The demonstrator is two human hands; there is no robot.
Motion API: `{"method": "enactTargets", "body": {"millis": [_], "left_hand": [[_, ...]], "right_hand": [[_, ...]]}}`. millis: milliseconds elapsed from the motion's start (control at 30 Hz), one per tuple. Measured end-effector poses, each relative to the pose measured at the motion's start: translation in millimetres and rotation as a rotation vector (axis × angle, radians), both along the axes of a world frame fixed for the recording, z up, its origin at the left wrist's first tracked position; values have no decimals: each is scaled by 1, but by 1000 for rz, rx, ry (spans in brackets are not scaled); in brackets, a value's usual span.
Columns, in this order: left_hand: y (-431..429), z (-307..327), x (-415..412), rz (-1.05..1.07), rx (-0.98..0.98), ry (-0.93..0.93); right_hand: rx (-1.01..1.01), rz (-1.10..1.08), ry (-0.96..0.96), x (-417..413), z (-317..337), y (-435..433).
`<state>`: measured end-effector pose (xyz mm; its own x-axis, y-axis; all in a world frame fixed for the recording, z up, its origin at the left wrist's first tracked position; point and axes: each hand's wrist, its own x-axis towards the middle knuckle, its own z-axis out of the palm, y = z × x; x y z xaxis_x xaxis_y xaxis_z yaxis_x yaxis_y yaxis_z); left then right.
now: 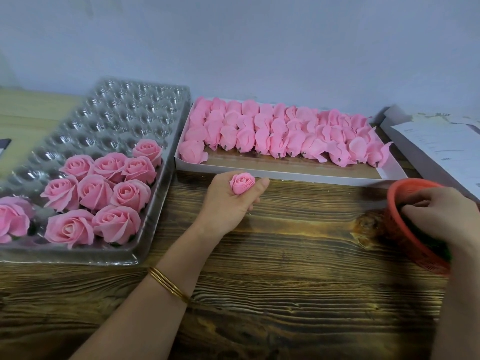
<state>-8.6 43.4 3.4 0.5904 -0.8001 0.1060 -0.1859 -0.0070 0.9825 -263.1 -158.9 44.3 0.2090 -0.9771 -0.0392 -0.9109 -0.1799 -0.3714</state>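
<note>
Dark grained wooden table (285,281) nearest. Left hand (228,201), centre, clamped round small pink rolled-petal rosebud (242,183), bud upright above fist. Right hand (439,214), 3 o'clock, lay in orange-red plastic basket (405,235); grip there could not be told. Bud judged light, soft, crushable: hold at base, not petals. Clear plastic cupped tray (124,110) sat at 10 o'clock; white cardboard box (285,173) of pink petal heads (280,131), 1 o'clock.
</note>
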Motion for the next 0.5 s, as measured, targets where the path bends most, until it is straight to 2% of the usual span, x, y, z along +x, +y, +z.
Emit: {"method": "enactTargets", "body": {"millis": [300, 500], "left_hand": [[0, -1, 0, -3, -4, 4], [0, -1, 1, 6, -1, 4]], "right_hand": [[-9, -114, 81, 6, 0, 3], [-22, -165, 26, 7, 0, 8]]}}
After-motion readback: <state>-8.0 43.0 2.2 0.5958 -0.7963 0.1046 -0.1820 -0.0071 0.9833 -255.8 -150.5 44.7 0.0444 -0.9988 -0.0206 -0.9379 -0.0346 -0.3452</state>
